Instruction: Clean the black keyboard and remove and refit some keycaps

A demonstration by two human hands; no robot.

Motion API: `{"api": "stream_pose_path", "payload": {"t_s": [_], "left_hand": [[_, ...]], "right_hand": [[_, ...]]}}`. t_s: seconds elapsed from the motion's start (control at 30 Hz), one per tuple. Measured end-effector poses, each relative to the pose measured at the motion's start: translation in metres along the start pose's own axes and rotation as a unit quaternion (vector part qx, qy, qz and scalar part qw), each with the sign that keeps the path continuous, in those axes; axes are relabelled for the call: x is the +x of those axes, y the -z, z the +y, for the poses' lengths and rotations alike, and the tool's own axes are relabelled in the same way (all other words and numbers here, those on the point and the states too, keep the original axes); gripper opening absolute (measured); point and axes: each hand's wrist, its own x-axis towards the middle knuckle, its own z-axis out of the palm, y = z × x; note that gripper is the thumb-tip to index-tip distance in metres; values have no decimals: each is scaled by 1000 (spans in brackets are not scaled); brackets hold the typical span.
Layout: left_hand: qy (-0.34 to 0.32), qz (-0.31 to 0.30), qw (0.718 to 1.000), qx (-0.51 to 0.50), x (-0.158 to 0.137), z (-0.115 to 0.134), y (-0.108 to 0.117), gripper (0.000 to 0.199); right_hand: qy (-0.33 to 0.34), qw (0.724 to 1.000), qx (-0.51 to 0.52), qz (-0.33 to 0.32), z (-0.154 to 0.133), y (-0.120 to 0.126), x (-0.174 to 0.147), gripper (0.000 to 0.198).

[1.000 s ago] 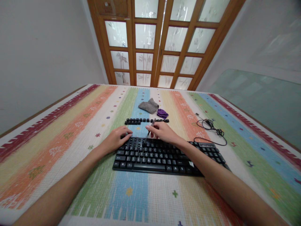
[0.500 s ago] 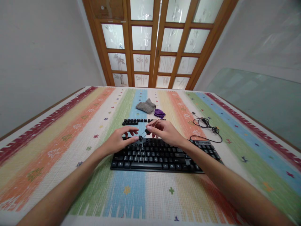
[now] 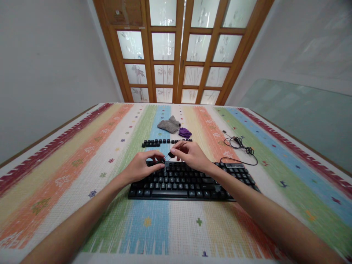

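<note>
A black keyboard (image 3: 171, 193) lies in front of me, some keys of its top row off. My right hand (image 3: 191, 156) pinches the black handle of a wire keycap puller (image 3: 171, 154) above the keyboard's back edge. Its thin wires slant down left to a black keycap (image 3: 164, 160). Around that keycap are the thumb and fingertips of my left hand (image 3: 141, 165), closed on it near the keyboard's upper left. My fingers partly hide the keycap and wire ends. Behind my hands, loose black keycaps (image 3: 151, 143) sit in rows on the cloth.
A grey cloth (image 3: 169, 125) and a crumpled purple cloth (image 3: 185, 132) lie farther back. The keyboard's black cable (image 3: 238, 142) is coiled at the right. A striped tablecloth (image 3: 110, 190) covers the table, with wooden glazed doors (image 3: 180, 66) beyond.
My left fingers have come in around the keycap at the puller's wires. The puller and keycap sit slightly lower, nearer the keyboard. My right hand keeps its grip on the handle.
</note>
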Motion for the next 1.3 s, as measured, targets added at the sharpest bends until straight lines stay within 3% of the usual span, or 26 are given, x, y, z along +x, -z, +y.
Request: {"api": "stream_pose_path", "payload": {"t_s": [0.17, 0.33, 0.67, 0.8, 1.13, 1.3], "left_hand": [[-115, 17, 984, 133, 3, -5, 3, 17], [-151, 1, 970, 191, 14, -18, 6, 19], [-115, -52, 959, 252, 56, -52, 1, 17], [-106, -60, 952, 280, 67, -60, -3, 17], [-113, -43, 948, 294, 71, -68, -5, 16], [-105, -35, 949, 294, 71, -71, -6, 17]], "right_hand": [[-2, 999, -15, 35, 1, 1, 0, 25], [-8, 998, -43, 35, 2, 2, -1, 24], [24, 986, -166, 25, -9, -5, -10, 10], [45, 980, -188, 52, -17, -4, -14, 7], [-11, 992, -118, -34, -13, -2, -15, 14], [-4, 992, -114, -54, -12, -1, -11, 20]]}}
